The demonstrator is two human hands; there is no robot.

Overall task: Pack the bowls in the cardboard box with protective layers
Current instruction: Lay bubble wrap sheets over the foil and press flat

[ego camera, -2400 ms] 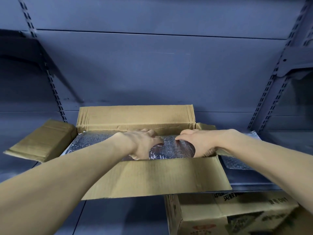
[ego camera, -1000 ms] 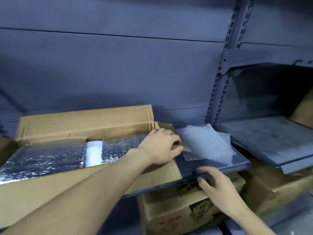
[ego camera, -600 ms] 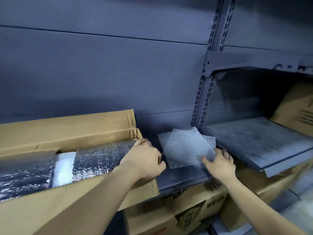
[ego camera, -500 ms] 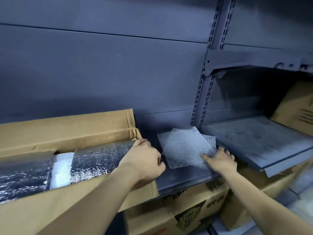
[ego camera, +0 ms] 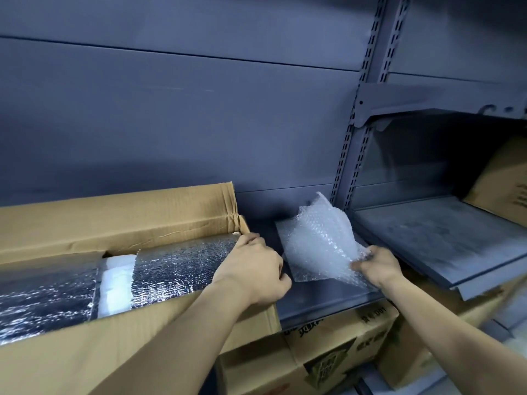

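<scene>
An open cardboard box (ego camera: 119,220) sits on a grey shelf at the left, lined with silver foil padding (ego camera: 182,263). A strip of white foam (ego camera: 115,283) shows between the foil pieces. No bowl is visible. My left hand (ego camera: 253,269) rests on the box's right end, fingers curled over its edge. To the right, my right hand (ego camera: 376,265) pinches the near corner of a clear bubble wrap sheet (ego camera: 319,238) and holds it lifted and curled off the shelf.
The grey shelf board (ego camera: 322,297) carries the box and wrap. A lower tilted shelf (ego camera: 445,238) lies to the right behind a slotted upright (ego camera: 353,155). Printed cardboard boxes (ego camera: 336,346) stand beneath, and another box (ego camera: 504,181) sits far right.
My right hand reached up from below the shelf edge, took the bubble wrap's corner and raised the sheet from flat to curled upright. My left hand stayed on the box's right end.
</scene>
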